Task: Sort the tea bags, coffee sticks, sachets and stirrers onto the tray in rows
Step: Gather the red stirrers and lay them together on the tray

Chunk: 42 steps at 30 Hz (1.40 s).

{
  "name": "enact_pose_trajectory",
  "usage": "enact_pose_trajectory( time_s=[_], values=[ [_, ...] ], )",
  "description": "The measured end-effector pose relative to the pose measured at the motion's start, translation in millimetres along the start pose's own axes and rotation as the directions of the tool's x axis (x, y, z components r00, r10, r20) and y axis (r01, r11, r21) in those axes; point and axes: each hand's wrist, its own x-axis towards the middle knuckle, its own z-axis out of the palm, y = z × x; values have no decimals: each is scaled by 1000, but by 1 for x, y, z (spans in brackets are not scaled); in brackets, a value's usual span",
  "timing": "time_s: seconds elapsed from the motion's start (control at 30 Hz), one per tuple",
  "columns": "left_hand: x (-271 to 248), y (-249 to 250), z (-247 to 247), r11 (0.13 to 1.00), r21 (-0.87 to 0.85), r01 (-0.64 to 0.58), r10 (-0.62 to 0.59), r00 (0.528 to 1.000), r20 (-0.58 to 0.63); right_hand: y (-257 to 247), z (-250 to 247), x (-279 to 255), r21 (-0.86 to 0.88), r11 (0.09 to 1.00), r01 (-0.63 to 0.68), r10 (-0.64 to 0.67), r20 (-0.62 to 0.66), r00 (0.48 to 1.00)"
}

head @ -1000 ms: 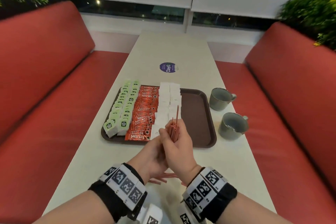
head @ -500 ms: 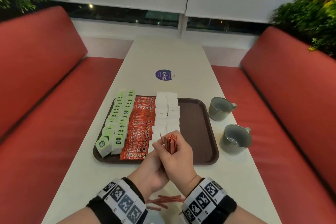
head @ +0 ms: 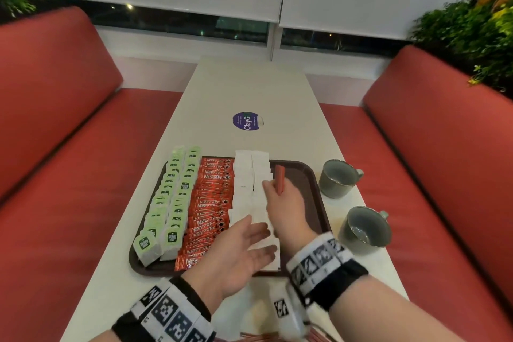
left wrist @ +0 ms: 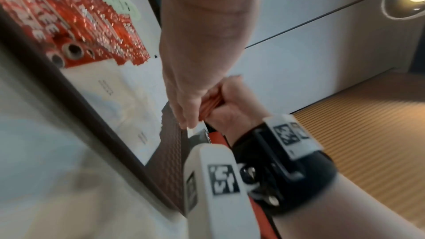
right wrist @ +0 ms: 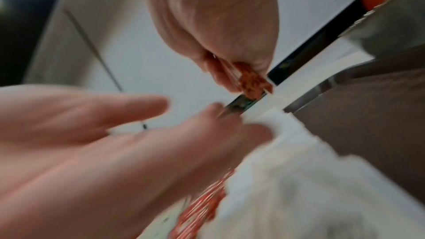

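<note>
Over tray [head: 311, 183]: thin red stirrers [head: 279, 178], bundled, right-hand [head: 286, 207] grip.

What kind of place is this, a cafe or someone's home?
Most likely a cafe or canteen booth. Red padded benches face each other across a long white table, and a brown serving tray holds rows of tea bags and coffee sticks beside two grey cups.

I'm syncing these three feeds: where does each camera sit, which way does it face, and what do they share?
Head: worn on the head, looking down the table at the tray; both hands and wristbands show.
Left wrist: looks along the left hand toward the right hand.
Right wrist: looks along the right hand toward the open left hand.
Shared: the stirrers gripped by the right hand appear in all three.
</note>
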Motion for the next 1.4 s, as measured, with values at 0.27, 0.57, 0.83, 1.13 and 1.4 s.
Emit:
enact_pose_trajectory(
  time_s=[0.27, 0.57, 0.83, 1.13, 1.4],
  values=[
    [-23, 26, -66, 976, 40, -213, 216, 970, -110, 26, -21, 118, -653, 707, -272, 387, 35, 922],
    [-64, 23, -128, 955, -3, -296, 276, 894, -353, 18, -13, 139, -923, 370, -105, 445, 77, 892],
    [-85, 8, -150, 943, -68, -325, 268, 867, -420, 22, -3, 145, -987, 154, 34, 447, 101, 889],
    [-98, 6, -152, 932, -32, -360, 315, 854, -414, 15, -29, 151, -906, 421, 37, 331, 191, 924],
    [-105, -9, -143, 654, 739, -163, 379, 916, -132, -15, -118, -41, -560, 822, 101, 120, 344, 931]
  ],
)
